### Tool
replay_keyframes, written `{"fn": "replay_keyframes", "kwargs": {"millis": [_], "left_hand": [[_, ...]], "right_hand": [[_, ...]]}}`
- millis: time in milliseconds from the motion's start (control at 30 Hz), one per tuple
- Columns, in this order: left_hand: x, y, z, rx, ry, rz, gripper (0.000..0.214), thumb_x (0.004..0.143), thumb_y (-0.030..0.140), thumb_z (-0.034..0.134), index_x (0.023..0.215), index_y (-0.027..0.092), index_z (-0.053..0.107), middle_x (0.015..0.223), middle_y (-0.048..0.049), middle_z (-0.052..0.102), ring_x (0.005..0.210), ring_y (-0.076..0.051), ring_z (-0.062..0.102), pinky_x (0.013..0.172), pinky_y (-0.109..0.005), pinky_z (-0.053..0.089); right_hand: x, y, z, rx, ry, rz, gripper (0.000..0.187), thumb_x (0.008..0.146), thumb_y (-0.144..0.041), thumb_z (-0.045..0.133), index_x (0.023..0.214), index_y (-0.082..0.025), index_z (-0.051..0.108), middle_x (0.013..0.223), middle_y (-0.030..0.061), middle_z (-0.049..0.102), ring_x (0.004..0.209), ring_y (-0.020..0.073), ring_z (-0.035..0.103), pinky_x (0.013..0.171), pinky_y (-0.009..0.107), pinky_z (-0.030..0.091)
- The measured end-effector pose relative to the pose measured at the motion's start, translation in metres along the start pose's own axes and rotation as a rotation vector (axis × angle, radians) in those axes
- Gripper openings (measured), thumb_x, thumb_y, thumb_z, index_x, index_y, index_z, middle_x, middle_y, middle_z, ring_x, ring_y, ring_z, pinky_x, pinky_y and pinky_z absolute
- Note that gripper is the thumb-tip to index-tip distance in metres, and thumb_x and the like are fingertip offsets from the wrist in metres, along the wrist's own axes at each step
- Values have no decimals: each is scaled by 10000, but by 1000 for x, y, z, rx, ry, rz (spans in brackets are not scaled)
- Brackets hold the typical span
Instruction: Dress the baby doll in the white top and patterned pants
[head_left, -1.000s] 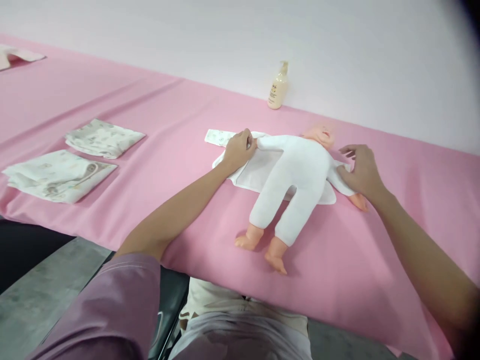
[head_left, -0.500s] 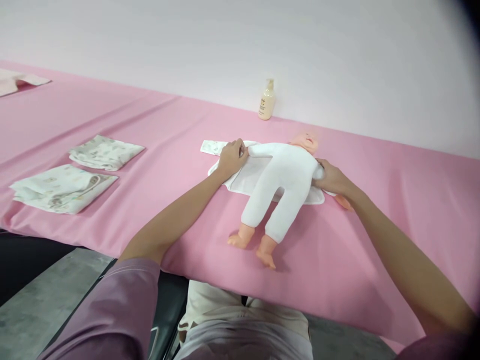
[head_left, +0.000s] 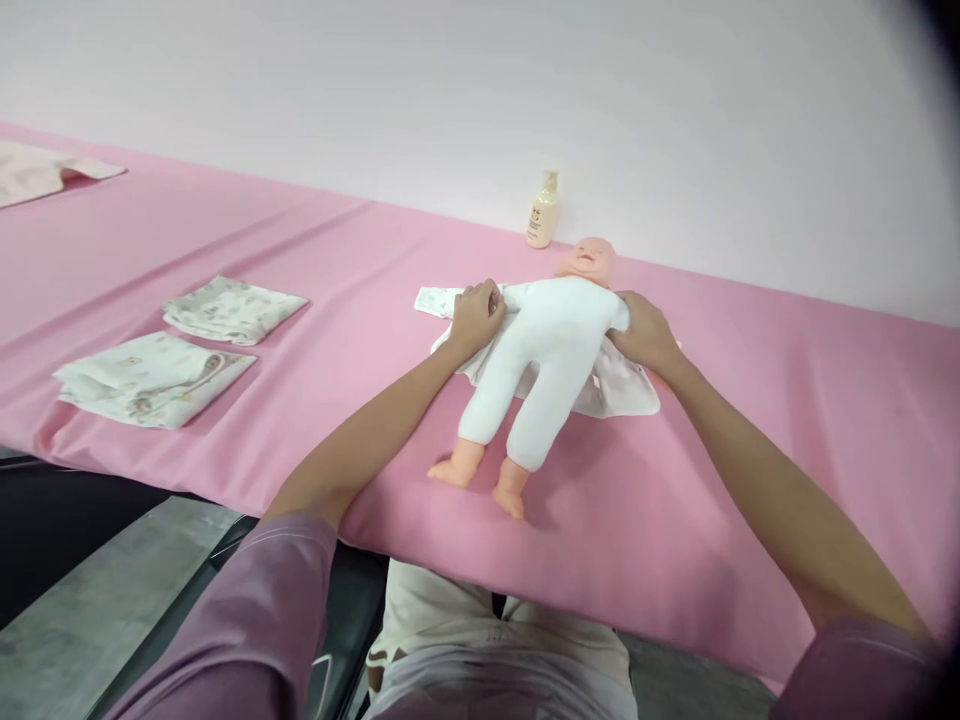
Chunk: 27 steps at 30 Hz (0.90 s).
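A baby doll (head_left: pixel 559 315) with a white cloth body lies face up, its bare plastic feet pointing toward me. Beneath it is a small spread-out white baby shirt (head_left: pixel 626 390), with a printed sleeve (head_left: pixel 437 300) stretched out to the left. My left hand (head_left: pixel 478 318) is closed around the end of the doll's arm on the left; the doll's hand is hidden in my fingers. On the other side, my right hand (head_left: pixel 646 332) grips the doll's other arm near the shoulder, fingers partly hidden behind it.
Two folded printed cloths (head_left: pixel 236 310) (head_left: pixel 157 380) lie to the left on the pink-covered table (head_left: pixel 360 260). A pump bottle (head_left: pixel 543 212) stands by the wall behind the doll. A pale pink cloth (head_left: pixel 45 172) is at the far left.
The doll's upper body and head have shifted left over the shirt, and its face shows more fully. My right hand has moved left and slightly up with the doll's arm.
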<state>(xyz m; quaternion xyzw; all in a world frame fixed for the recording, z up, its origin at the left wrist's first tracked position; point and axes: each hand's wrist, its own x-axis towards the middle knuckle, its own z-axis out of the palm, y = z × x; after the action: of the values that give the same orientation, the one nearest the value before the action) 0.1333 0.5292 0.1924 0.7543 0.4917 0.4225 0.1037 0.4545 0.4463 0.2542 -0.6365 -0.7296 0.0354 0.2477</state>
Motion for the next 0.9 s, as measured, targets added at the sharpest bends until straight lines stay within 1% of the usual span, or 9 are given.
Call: {"fn": "replay_keyframes", "kwargs": {"millis": [133, 267, 367, 533, 633, 767, 833, 900], "left_hand": [[12, -5, -7, -46, -17, 39, 193, 1023, 212, 592, 895, 269, 460, 816, -44, 645, 826, -278, 575, 831, -414, 425], [21, -12, -15, -61, -101, 109, 163, 1021, 205, 604, 911, 261, 497, 849, -37, 685, 819, -262, 593, 829, -403, 426], [25, -17, -19, -70, -133, 120, 112, 1014, 202, 600, 935, 254, 540, 879, -40, 710, 830, -260, 611, 845, -405, 430], [27, -20, -21, -69, -163, 121, 74, 1025, 221, 585, 958, 248, 603, 872, -47, 706, 819, -263, 618, 881, -418, 443], [27, -19, -19, -42, -173, 102, 98, 1066, 264, 579, 976, 246, 614, 877, -55, 705, 832, -276, 621, 928, -440, 454], [26, -21, -14, 3, -163, 87, 169, 1106, 316, 570, 952, 247, 578, 906, -73, 709, 880, -294, 612, 987, -467, 449], [26, -23, -12, 0, -158, 86, 191, 1115, 334, 568, 944, 247, 568, 931, -82, 713, 900, -298, 610, 1004, -478, 447], [26, -26, -12, -10, -161, 81, 207, 1115, 348, 579, 935, 247, 560, 913, -83, 700, 903, -300, 609, 1015, -493, 452]], "right_hand": [[18, -18, 11, -12, -7, -46, 578, 890, -423, 682, 1404, -161, 718, 1488, 244, 755, 1327, 507, 697, 1132, 654, 568], [38, -30, 20, -52, -88, -91, 510, 879, -424, 703, 1316, -167, 755, 1435, 236, 782, 1284, 514, 721, 1089, 634, 586], [55, -31, 21, -84, -164, -127, 527, 855, -426, 723, 1313, -168, 764, 1425, 225, 792, 1290, 516, 726, 1078, 621, 590], [72, -25, 21, -135, -216, -158, 551, 819, -434, 750, 1317, -198, 755, 1389, 194, 817, 1227, 496, 746, 1012, 591, 606], [70, -23, 24, -151, -236, -122, 594, 819, -451, 777, 1360, -210, 734, 1367, 199, 825, 1197, 500, 753, 967, 586, 613], [54, -18, 28, -176, -228, -17, 661, 866, -525, 783, 1434, -202, 689, 1366, 225, 814, 1180, 504, 760, 933, 587, 619], [42, -10, 24, -177, -233, 47, 694, 885, -589, 785, 1446, -196, 673, 1352, 229, 814, 1162, 495, 764, 918, 577, 619], [28, 2, 15, -153, -267, 106, 703, 880, -646, 799, 1417, -208, 679, 1322, 215, 822, 1130, 478, 770, 890, 561, 619]]}}
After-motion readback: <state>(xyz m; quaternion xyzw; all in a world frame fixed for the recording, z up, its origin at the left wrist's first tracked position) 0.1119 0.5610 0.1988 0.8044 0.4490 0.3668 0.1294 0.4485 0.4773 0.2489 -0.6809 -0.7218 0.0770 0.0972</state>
